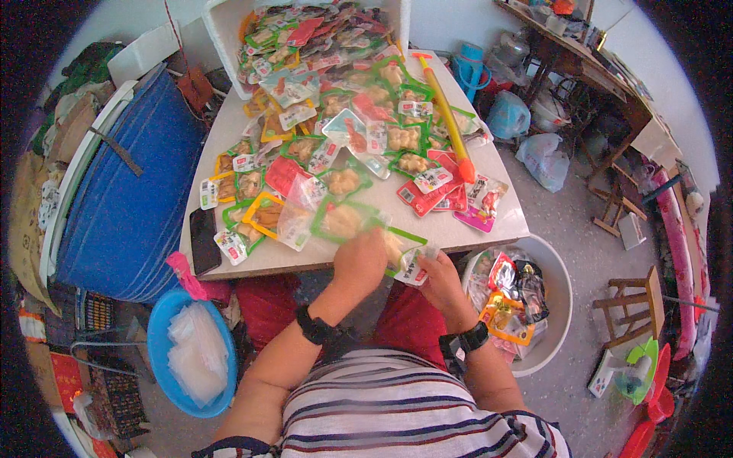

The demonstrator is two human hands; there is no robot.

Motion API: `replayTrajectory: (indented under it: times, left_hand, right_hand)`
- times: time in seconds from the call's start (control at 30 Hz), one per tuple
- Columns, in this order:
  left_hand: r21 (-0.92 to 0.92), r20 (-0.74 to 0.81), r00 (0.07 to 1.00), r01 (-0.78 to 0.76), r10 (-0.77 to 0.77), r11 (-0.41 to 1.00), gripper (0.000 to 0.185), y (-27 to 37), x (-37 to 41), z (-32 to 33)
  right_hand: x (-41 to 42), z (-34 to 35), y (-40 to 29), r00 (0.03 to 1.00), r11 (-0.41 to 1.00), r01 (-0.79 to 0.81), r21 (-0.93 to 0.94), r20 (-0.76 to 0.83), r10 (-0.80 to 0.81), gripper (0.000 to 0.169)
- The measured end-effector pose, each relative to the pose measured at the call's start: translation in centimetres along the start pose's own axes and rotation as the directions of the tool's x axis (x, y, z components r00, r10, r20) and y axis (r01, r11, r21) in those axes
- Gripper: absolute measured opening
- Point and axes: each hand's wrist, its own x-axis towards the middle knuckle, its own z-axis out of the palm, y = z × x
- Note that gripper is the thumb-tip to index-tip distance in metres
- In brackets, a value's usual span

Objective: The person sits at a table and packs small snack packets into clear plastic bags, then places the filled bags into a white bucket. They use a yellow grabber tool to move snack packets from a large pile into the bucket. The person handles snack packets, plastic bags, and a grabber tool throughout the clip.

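Note:
My right hand (442, 279) pinches the printed end of a clear, green-edged snack packet (395, 247) at the table's front edge. Pale food shows through its plastic. My left hand (359, 260) is blurred by motion, its fingers hidden beside that packet and just below another green-edged packet (342, 220); I cannot tell whether it grips either. Left of it lie an orange-edged packet (267, 216) and a red packet (285, 176). More red packets (425, 197) and a purple-edged packet (482, 203) rest at the right.
A foam box (220, 43) heaped with packets lies open towards me. A yellow tube with a red T-shaped handle (444, 103) crosses the table's right side. A black phone (204, 240) lies at the left corner. Below are a white bucket of packets (564, 297) and a blue basin (154, 349) holding clear bags.

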Motion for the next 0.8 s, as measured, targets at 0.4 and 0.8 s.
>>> replayTrajectory:
  times: [0.4,0.8]
  left_hand:
    - [0.039,-0.086,0.988,-0.126,0.129,0.991,0.011,-0.9,-1.6,-0.8]
    - [0.031,-0.03,0.996,-0.082,0.083,0.996,0.01,-1.6,-3.0,-0.1]
  right_hand:
    - [2.2,1.8,1.4,0.993,0.978,0.118,-0.173,-0.001,-0.12,0.011]
    - [0.2,3.8,0.3,0.979,0.918,-0.147,-0.369,0.081,0.189,0.018]
